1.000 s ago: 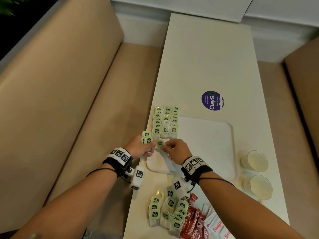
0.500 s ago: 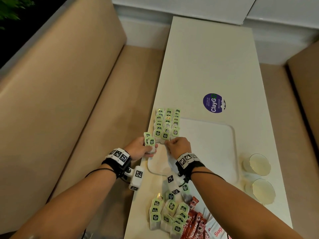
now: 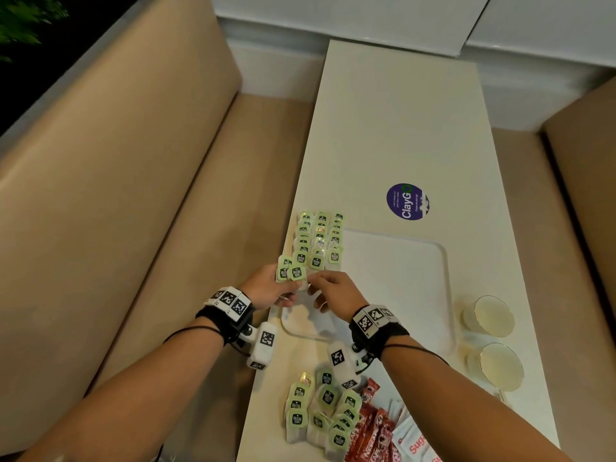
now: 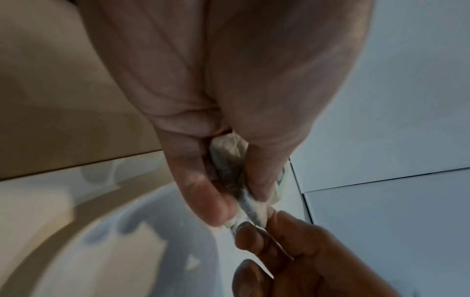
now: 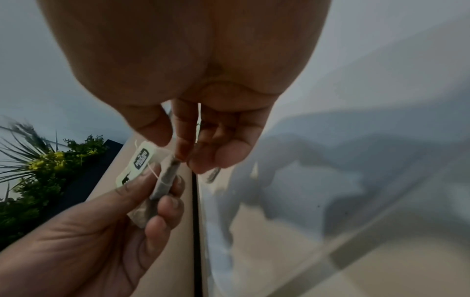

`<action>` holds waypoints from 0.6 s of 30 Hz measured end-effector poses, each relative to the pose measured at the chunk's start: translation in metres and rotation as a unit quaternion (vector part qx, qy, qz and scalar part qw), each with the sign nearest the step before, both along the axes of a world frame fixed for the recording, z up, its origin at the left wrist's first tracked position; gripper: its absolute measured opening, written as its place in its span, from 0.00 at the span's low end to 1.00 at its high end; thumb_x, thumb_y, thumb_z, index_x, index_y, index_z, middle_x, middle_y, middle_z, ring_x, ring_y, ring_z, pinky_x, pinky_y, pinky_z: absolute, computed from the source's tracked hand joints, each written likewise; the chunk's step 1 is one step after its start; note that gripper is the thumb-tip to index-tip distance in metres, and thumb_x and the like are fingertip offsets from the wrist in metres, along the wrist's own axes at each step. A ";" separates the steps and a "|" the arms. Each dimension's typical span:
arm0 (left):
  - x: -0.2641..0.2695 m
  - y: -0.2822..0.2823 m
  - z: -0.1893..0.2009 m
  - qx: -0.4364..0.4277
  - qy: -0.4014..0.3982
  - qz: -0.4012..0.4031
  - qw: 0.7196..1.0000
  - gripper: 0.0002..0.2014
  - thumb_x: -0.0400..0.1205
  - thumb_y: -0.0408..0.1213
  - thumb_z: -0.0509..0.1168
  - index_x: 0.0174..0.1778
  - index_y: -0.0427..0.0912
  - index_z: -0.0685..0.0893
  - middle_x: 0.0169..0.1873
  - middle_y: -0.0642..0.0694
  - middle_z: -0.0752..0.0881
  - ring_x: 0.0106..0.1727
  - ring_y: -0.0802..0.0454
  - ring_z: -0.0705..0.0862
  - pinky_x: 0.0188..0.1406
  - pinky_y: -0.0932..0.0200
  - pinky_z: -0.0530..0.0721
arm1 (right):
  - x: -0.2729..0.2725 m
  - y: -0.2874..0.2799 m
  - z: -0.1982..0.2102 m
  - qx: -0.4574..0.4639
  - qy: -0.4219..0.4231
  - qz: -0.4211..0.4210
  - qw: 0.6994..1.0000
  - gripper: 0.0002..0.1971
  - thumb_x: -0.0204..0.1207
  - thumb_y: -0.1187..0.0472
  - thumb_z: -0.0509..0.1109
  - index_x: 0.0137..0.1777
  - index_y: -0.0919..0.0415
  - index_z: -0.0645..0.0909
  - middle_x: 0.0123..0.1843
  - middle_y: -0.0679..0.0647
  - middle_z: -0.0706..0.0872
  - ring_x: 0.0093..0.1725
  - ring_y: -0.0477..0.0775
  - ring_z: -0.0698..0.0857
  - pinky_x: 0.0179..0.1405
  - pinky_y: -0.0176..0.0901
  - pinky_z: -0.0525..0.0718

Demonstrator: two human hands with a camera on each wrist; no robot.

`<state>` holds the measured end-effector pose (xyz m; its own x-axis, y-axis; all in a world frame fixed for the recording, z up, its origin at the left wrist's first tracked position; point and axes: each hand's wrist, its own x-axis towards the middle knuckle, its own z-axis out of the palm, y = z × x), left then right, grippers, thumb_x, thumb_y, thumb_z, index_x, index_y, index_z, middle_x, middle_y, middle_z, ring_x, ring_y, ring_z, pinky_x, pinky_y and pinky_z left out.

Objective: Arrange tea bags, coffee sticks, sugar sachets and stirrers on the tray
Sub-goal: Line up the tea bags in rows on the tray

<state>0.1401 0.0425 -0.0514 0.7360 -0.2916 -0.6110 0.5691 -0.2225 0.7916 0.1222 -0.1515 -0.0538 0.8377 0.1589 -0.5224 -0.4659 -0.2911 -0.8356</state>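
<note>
My left hand [image 3: 283,291] hovers over the near left corner of the white tray [image 3: 400,281] and grips a small bunch of tea bags [image 3: 289,271], their green tags sticking up. My right hand [image 3: 315,288] meets it from the right. In the right wrist view its thumb and fingertips [image 5: 182,154] pinch the top of one tea bag [image 5: 164,184] in that bunch, with the tag [image 5: 141,160] beside it. The left wrist view shows the same pinch on the tea bag [image 4: 250,209]. Three rows of tea bags [image 3: 318,241] lie along the tray's left side.
A loose pile of tea bags [image 3: 320,411], red coffee sticks [image 3: 371,425] and sugar sachets [image 3: 413,441] lie at the table's near end. Two glasses [image 3: 493,316] [image 3: 501,366] stand right of the tray. A purple sticker [image 3: 407,201] lies beyond it. A beige bench runs along the left.
My right hand went forward to the near end of the rows with a tea bag, then came back to the left hand's bunch and pinched another. The left hand stayed put.
</note>
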 end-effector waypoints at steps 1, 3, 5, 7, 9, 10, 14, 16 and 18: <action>0.000 0.000 0.000 0.003 -0.004 -0.006 1.000 0.09 0.83 0.31 0.71 0.59 0.40 0.86 0.43 0.43 0.91 0.38 0.53 0.89 0.43 0.54 0.91 | -0.001 -0.001 0.000 -0.004 -0.007 0.006 1.000 0.09 0.85 0.59 0.68 0.50 0.63 0.88 0.40 0.54 0.88 0.30 0.52 0.84 0.31 0.44 0.83; -0.001 -0.001 0.002 0.008 -0.013 -0.020 1.000 0.09 0.83 0.32 0.71 0.58 0.40 0.86 0.43 0.41 0.91 0.40 0.50 0.89 0.46 0.52 0.91 | -0.003 -0.004 -0.002 -0.027 -0.033 0.030 0.999 0.05 0.83 0.61 0.71 0.48 0.59 0.87 0.39 0.53 0.87 0.29 0.50 0.84 0.33 0.45 0.84; -0.002 -0.003 0.005 0.004 -0.018 -0.024 1.000 0.07 0.84 0.30 0.70 0.57 0.39 0.86 0.43 0.41 0.90 0.41 0.49 0.88 0.46 0.52 0.91 | -0.004 -0.007 -0.003 -0.049 -0.044 0.039 0.997 0.04 0.82 0.60 0.72 0.47 0.59 0.87 0.37 0.51 0.87 0.27 0.48 0.83 0.32 0.44 0.84; -0.002 -0.006 0.008 -0.001 -0.023 -0.024 0.999 0.07 0.84 0.29 0.69 0.56 0.41 0.87 0.44 0.42 0.90 0.42 0.49 0.87 0.44 0.54 0.91 | -0.002 -0.011 -0.004 -0.059 -0.047 0.032 0.997 0.06 0.82 0.60 0.73 0.48 0.61 0.88 0.36 0.51 0.87 0.26 0.47 0.83 0.30 0.40 0.83; -0.001 -0.008 0.011 0.000 -0.017 -0.010 1.000 0.06 0.85 0.29 0.67 0.55 0.42 0.86 0.46 0.42 0.90 0.42 0.49 0.87 0.44 0.55 0.92 | 0.000 -0.016 -0.004 -0.069 -0.051 0.021 0.996 0.07 0.82 0.59 0.73 0.49 0.63 0.88 0.37 0.52 0.87 0.28 0.48 0.83 0.31 0.39 0.84; -0.001 -0.009 0.012 0.001 -0.012 0.001 1.000 0.06 0.86 0.29 0.66 0.54 0.42 0.86 0.45 0.41 0.88 0.42 0.49 0.86 0.43 0.55 0.91 | 0.002 -0.020 -0.006 -0.077 -0.051 0.011 0.996 0.07 0.81 0.59 0.74 0.48 0.63 0.88 0.37 0.53 0.88 0.29 0.49 0.84 0.33 0.41 0.85; 0.004 -0.012 0.014 0.000 -0.002 0.022 1.000 0.04 0.87 0.30 0.64 0.51 0.40 0.83 0.45 0.42 0.86 0.40 0.48 0.85 0.42 0.55 0.90 | 0.011 -0.035 -0.017 -0.139 -0.048 -0.035 0.988 0.08 0.79 0.59 0.74 0.40 0.62 0.88 0.32 0.53 0.87 0.33 0.51 0.84 0.42 0.51 0.88; 0.006 -0.016 0.015 -0.004 -0.003 0.007 1.000 0.03 0.88 0.30 0.63 0.53 0.39 0.82 0.45 0.43 0.86 0.41 0.48 0.85 0.40 0.58 0.89 | 0.014 -0.042 -0.020 -0.182 -0.038 -0.042 0.982 0.11 0.78 0.59 0.72 0.39 0.65 0.87 0.34 0.60 0.88 0.33 0.51 0.81 0.38 0.46 0.85; 0.010 -0.021 0.016 -0.004 -0.005 -0.006 1.000 0.04 0.88 0.30 0.63 0.56 0.38 0.81 0.46 0.44 0.86 0.43 0.47 0.84 0.40 0.59 0.88 | 0.017 -0.047 -0.022 -0.215 -0.024 -0.038 0.976 0.12 0.77 0.59 0.70 0.38 0.68 0.87 0.33 0.62 0.87 0.32 0.51 0.79 0.33 0.42 0.79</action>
